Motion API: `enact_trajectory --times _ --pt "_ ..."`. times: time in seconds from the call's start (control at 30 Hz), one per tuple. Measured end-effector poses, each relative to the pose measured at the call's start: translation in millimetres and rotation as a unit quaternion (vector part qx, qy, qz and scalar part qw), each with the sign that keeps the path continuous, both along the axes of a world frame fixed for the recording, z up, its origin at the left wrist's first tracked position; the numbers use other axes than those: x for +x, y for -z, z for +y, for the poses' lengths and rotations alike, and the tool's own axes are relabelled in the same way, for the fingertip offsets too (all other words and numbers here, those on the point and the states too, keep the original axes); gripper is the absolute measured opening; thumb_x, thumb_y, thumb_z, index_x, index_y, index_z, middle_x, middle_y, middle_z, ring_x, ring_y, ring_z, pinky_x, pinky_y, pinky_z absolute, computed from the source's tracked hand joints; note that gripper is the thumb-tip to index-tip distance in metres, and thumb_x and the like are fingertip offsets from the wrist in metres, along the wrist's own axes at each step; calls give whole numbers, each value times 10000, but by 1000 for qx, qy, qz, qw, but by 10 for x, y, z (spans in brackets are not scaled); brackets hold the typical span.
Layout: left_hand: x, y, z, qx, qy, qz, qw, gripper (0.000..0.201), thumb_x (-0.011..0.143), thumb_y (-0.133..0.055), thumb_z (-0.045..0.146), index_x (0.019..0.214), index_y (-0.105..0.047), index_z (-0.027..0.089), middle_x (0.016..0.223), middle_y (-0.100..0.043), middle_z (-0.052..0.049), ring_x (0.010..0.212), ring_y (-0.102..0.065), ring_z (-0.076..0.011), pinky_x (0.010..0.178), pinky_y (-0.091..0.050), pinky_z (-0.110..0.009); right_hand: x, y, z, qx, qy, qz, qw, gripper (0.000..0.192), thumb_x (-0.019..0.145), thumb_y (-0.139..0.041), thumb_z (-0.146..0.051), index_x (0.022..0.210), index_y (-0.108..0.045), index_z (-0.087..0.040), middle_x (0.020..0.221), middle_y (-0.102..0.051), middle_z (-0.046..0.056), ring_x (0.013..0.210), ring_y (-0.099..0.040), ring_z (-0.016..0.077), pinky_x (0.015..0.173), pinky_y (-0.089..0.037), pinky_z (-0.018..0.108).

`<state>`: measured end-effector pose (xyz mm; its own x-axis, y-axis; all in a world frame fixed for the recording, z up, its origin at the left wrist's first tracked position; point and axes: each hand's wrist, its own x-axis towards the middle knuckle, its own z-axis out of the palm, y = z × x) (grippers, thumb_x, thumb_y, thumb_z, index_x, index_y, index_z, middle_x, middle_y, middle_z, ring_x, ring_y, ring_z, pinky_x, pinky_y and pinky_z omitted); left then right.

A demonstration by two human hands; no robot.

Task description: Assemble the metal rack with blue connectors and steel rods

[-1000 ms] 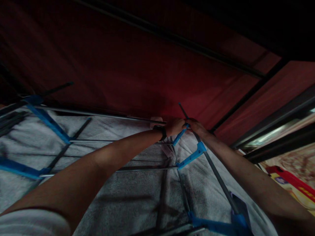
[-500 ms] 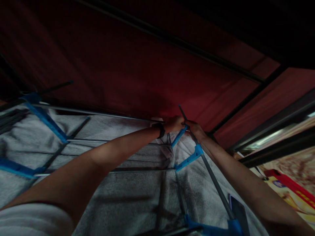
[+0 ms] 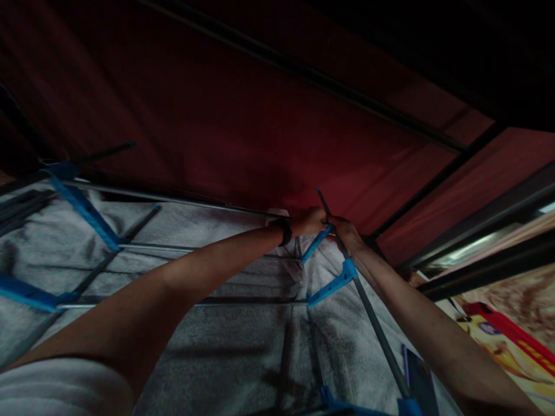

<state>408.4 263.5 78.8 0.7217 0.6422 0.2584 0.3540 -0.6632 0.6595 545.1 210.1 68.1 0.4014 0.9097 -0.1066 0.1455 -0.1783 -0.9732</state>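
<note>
A: Near items?
B: Grey towel (image 3: 243,352) spread over drying rack (image 3: 373,323); metal rods w/ blue clips (image 3: 332,283).
A: Hands?
B: Left hand (image 3: 309,221), black wristband (image 3: 285,231), fingers closed on blue clip (image 3: 316,242) at rack's far edge. Right hand (image 3: 344,230) clenched round the dark upright rod (image 3: 323,202), touching left.
A: Behind?
B: Red curtain (image 3: 243,115).

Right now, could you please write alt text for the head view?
Both hands, left hand and right hand, meet at the far corner of a drying rack with blue joints, draped with a grey towel. A dark red wall rises behind.
</note>
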Motion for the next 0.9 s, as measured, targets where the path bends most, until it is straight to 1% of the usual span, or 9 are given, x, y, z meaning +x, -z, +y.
enact_trajectory --times 0.13,0.27,0.37,0.57,0.67,0.77,0.9 --pt "2 26 -1 6 6 -4 1000 146 772 -608 188 656 -661 117 591 -586 -3 550 -508 -110 511 -322 -212 -28 -43 -58 -5 -5 14 1000 173 750 -572 -324 813 -670 -196 665 -672 19 657 -645 178 623 -554 288" --pt "1 57 15 4 21 -15 1000 119 764 -599 179 721 -688 113 655 -639 -28 583 -547 -126 525 -352 -219 -42 -43 -74 1 -9 29 1000 169 739 -561 -299 812 -667 -190 698 -690 23 672 -649 169 642 -558 280" --pt "-9 76 18 7 24 -16 1000 126 757 -597 173 721 -696 104 667 -651 -45 604 -568 -144 533 -369 -231 -59 -25 -74 -3 -11 21 1000 185 741 -558 -317 827 -665 -193 702 -692 18 676 -652 169 651 -557 280" --pt "-19 62 -2 9 8 -12 1000 88 745 -625 160 716 -692 111 662 -650 -24 598 -564 -122 531 -364 -213 -94 -18 -75 3 -17 14 1000 215 737 -545 -326 869 -655 -198 712 -687 8 683 -653 162 639 -549 264" --pt "-26 54 -15 12 4 -3 1000 89 757 -623 168 718 -684 116 664 -655 -26 603 -573 -129 535 -374 -215 -87 -1 -70 8 -18 2 1000 221 728 -543 -344 865 -648 -204 718 -685 6 677 -654 161 616 -541 254" --pt "-43 65 -51 29 0 2 1000 98 778 -604 166 737 -680 121 711 -672 -46 662 -604 -151 581 -410 -226 -68 27 -59 10 -28 -14 999 217 699 -549 -353 829 -639 -204 704 -678 5 659 -648 165 579 -526 248" --pt "-66 95 -115 83 -26 3 996 112 817 -568 172 798 -670 129 837 -692 -89 791 -638 -184 662 -447 -249 -38 77 -40 29 -39 -19 999 215 662 -563 -389 751 -612 -200 664 -655 5 619 -627 164 535 -497 238"
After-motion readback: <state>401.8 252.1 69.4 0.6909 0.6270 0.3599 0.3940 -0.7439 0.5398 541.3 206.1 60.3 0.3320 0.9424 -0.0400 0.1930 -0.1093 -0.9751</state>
